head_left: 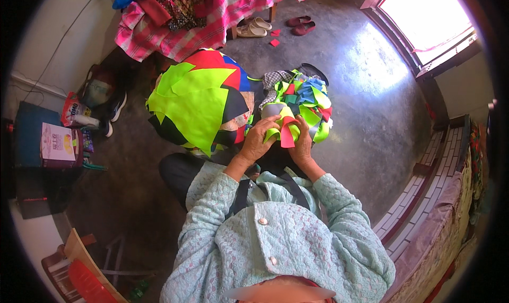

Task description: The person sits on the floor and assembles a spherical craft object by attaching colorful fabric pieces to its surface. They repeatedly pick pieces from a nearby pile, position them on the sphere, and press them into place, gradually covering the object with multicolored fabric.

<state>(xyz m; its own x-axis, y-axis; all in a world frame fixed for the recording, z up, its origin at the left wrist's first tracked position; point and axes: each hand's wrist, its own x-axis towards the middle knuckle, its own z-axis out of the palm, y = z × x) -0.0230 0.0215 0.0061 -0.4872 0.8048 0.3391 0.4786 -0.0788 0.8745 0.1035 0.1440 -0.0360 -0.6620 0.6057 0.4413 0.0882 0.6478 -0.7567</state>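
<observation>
Red and yellow-green fabric pieces (pixel 287 133) are held before the torso (pixel 286 234), the left hand (pixel 258 141) pinching them from one side and the right hand (pixel 303 145) from the other, fingers closed on them. Just beyond the right hand lies a heap of multicoloured scraps (pixel 310 92); to its left rests a larger bundle of bright cloth (pixel 193 101).

Open room toward the smooth grey floor's (pixel 366 144) right edge
Bulky neon-green-topped fabric heap (pixel 191 101) blocks leftward; multicoloured fabric-scrap pile (pixel 312 92) blocks toward the far edge.
</observation>
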